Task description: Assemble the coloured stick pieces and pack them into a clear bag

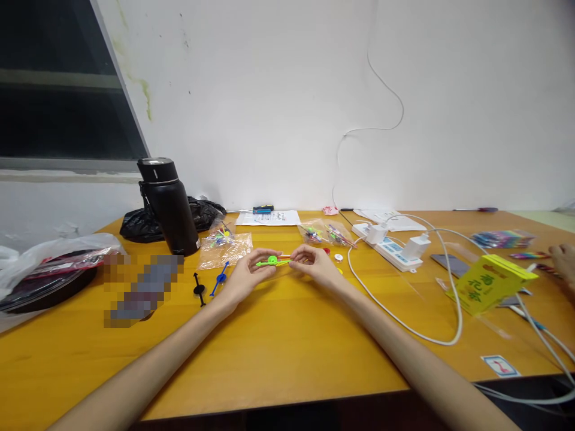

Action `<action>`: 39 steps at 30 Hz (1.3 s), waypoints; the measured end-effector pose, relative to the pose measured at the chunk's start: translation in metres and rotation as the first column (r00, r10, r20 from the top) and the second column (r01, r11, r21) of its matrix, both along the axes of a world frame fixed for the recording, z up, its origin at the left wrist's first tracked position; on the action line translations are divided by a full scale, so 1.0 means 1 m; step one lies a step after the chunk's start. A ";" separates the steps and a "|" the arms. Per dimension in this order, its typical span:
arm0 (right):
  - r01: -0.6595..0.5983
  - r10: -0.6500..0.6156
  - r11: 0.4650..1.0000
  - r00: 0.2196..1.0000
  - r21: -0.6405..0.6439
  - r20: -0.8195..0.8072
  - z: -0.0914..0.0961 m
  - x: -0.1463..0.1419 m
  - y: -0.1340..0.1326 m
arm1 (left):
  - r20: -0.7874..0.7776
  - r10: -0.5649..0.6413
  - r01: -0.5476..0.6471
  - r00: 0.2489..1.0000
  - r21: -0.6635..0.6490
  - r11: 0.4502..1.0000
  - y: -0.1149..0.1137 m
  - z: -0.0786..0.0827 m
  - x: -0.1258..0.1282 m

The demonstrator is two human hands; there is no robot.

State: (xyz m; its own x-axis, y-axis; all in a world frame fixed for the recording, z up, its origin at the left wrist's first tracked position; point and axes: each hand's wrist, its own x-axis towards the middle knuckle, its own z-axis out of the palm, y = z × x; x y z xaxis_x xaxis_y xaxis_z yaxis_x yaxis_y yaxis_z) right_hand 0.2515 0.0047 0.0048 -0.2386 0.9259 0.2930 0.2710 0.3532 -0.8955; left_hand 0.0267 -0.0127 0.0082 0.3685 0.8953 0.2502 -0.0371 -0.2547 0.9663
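A green arrow spinner [272, 261] with a round hub lies level between my two hands, just above the table. My left hand [245, 276] curls around its left part, thumb below and fingers behind. With thumb and fingertips together, my right hand [317, 267] pinches its right end. A red arrow piece [286, 257] shows right behind it; whether a finger touches it I cannot tell. Left of my left hand lie a blue arrow spinner [220, 279] and a black arrow spinner [199, 290]. Behind my right hand are a white disc [338, 258] and a partly hidden red disc [326, 251].
Clear bags of coloured spinner parts [224, 239] [326, 232] lie behind my hands. A black flask [167, 206] stands left. To the right are a power strip [395, 254], looping white cables [456, 323], a yellow box [489, 284] and another person's hand [563, 263].
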 end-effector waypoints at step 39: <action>-0.038 -0.011 0.968 0.981 0.249 0.192 0.004 -0.008 -0.014 | 0.016 0.039 -0.041 0.999 0.113 0.993 0.005 -0.006 -0.004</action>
State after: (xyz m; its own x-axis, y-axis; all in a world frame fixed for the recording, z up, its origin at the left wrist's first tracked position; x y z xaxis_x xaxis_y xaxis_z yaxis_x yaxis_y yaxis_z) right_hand 0.2436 -0.0096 0.0091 -0.3248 0.8251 0.4623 0.4215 0.5639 -0.7102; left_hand 0.0228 -0.0075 0.0027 0.3288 0.8750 0.3554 -0.0381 -0.3638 0.9307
